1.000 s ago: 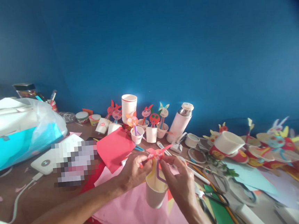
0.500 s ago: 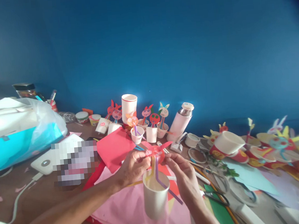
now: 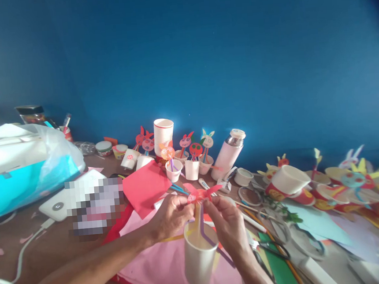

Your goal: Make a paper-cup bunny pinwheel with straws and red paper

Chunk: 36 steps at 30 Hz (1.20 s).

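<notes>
My left hand (image 3: 171,215) and my right hand (image 3: 226,223) both pinch a small red paper bunny head with ears (image 3: 200,194), held between them above the table. Two bent straws, one yellow and one purple (image 3: 200,223), hang from the bunny head down into a white paper cup (image 3: 198,259), which hangs tilted below my hands. Under the cup lies pink paper (image 3: 160,268) on the brown table (image 3: 50,256).
Finished straw bunnies in small cups (image 3: 191,159) stand at the back by a tall paper cup (image 3: 163,136) and a white flask (image 3: 227,155). A red sheet (image 3: 145,186), scissors (image 3: 272,249), green paper (image 3: 280,271) and more cup crafts (image 3: 346,185) lie right. A bagged box (image 3: 19,165) sits left.
The bunny head and cup dropped and tilted, then rose slightly; the straws shifted inside the cup. Both hands kept their pinch on the bunny head.
</notes>
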Each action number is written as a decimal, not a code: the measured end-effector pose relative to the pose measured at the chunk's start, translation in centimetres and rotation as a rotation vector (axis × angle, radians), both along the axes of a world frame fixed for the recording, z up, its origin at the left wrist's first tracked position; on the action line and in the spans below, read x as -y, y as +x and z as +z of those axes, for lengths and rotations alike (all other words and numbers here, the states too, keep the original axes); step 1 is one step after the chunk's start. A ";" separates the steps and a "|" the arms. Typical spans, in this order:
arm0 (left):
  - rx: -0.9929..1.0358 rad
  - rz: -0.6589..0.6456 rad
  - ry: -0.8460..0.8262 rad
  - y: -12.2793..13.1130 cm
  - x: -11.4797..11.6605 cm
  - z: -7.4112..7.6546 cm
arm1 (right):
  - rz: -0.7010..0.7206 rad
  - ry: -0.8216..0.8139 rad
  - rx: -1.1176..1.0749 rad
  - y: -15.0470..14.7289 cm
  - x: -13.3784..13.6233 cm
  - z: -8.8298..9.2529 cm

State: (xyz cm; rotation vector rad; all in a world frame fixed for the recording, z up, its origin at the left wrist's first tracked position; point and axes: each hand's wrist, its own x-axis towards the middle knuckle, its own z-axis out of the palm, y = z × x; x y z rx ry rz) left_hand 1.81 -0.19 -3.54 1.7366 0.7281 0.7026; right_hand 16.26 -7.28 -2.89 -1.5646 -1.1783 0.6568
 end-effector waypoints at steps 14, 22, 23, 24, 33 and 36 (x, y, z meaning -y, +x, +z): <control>0.085 0.028 -0.166 -0.2 -0.6 1.5 | 0.158 0.062 -0.321 1.0 -0.2 -0.5; 0.088 0.018 -0.196 0.0 -0.4 1.3 | 0.145 -0.100 -0.192 0.8 -0.2 -0.1; 0.080 0.018 -0.186 0.0 -0.3 1.2 | 0.141 -0.094 -0.175 0.8 -0.3 -0.2; 0.073 0.014 -0.172 0.0 -0.3 1.2 | 0.136 -0.087 -0.157 0.7 -0.3 -0.3; 0.069 0.007 -0.155 0.0 -0.4 1.1 | 0.151 -0.095 -0.140 0.8 -0.1 -0.1; 0.070 -0.003 -0.148 -0.1 -0.3 1.1 | 0.160 -0.049 -0.103 0.9 0.0 0.1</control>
